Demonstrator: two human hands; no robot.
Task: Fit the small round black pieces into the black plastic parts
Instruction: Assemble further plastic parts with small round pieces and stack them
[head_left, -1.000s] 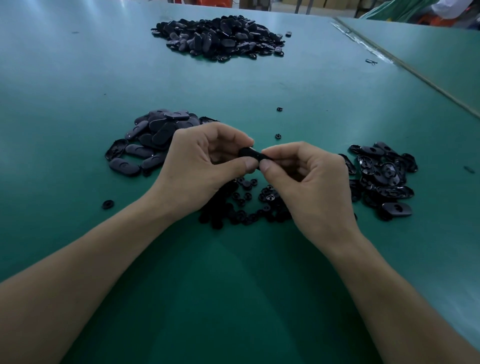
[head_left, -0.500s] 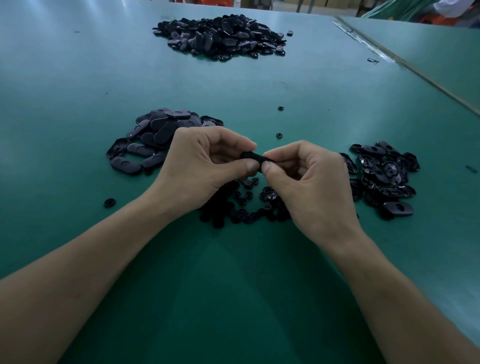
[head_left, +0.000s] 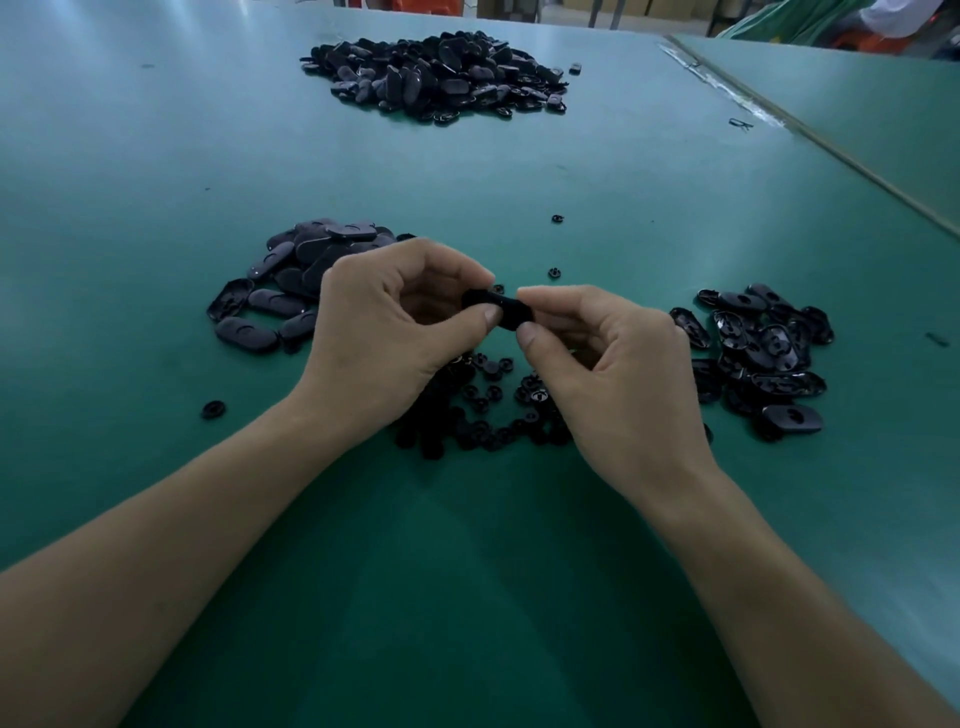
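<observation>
Black plastic part (head_left: 500, 310) is hovering over the near heap of small round pieces (head_left: 485, 413), and you're pinching it at both ends: left hand (head_left: 382, 332) curling thumb and forefinger round its left end, right hand (head_left: 615, 364) nipping the right; its long axis is running left-right between them, both hands equally near

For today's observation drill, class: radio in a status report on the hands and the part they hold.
Left hand, right hand both pinching black plastic part near small round pieces. Fit hidden by fingers. Nothing obstructing.
</observation>
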